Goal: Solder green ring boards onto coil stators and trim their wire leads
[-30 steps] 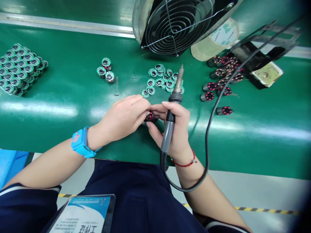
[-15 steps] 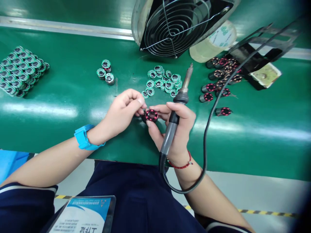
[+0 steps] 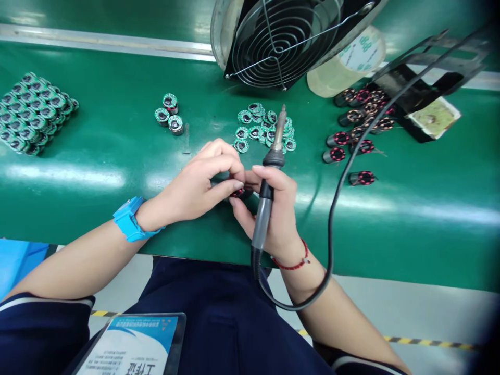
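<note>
- At the far left, a neat stack of small green rings with black middles [image 3: 35, 114] sits just as it did a second ago.
- Next come three short round parts with green ring tops [image 3: 175, 126], standing close together. They have not moved, so nothing new has joined them.
- The left hand [image 3: 199, 182], above a bright blue plastic wristband [image 3: 130, 221], has changed. Half a second ago it was off to the side of the part. Now its thumb and fingers reach over the top. The tips look close together, but I cannot tell if they pinch anything.
- Under those tips is a dark round part with shiny red wire loops [image 3: 237, 193], in between the two hands. Its face was easy to see half a second ago; now it is mostly covered. I think that means it is still being worked on.
- A loose bunch of flat green rings [image 3: 255, 133] lies behind the hands.
- The right hand [image 3: 280, 208] has slid a little left. Its thumb and fingertips hold the dark part, and the same hand grips a grey and black soldering iron with a metal tip [image 3: 262, 221]. The tip has swung left, in front of the bunch.
- At the right, more dark round parts with red or copper loops [image 3: 337, 155] wait, unchanged.
</note>
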`<move>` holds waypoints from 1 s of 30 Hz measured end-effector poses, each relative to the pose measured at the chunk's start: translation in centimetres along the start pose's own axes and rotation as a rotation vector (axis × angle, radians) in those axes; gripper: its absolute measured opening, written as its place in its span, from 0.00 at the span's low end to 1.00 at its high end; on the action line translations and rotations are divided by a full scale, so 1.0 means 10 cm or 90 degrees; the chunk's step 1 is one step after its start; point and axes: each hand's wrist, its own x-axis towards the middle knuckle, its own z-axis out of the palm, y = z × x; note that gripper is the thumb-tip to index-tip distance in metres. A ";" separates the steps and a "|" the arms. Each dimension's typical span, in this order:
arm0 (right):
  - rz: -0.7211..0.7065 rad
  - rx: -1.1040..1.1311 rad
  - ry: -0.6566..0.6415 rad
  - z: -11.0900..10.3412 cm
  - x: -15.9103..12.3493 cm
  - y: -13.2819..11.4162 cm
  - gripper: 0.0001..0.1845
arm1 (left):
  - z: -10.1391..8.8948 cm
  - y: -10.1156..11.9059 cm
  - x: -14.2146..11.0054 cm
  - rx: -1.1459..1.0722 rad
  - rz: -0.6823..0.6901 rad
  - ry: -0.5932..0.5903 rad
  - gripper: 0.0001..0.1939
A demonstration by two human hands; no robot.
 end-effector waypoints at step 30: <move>0.029 0.058 0.074 -0.05 0.04 -0.05 0.31 | 0.00 0.01 0.06 -0.551 -0.375 0.119 0.12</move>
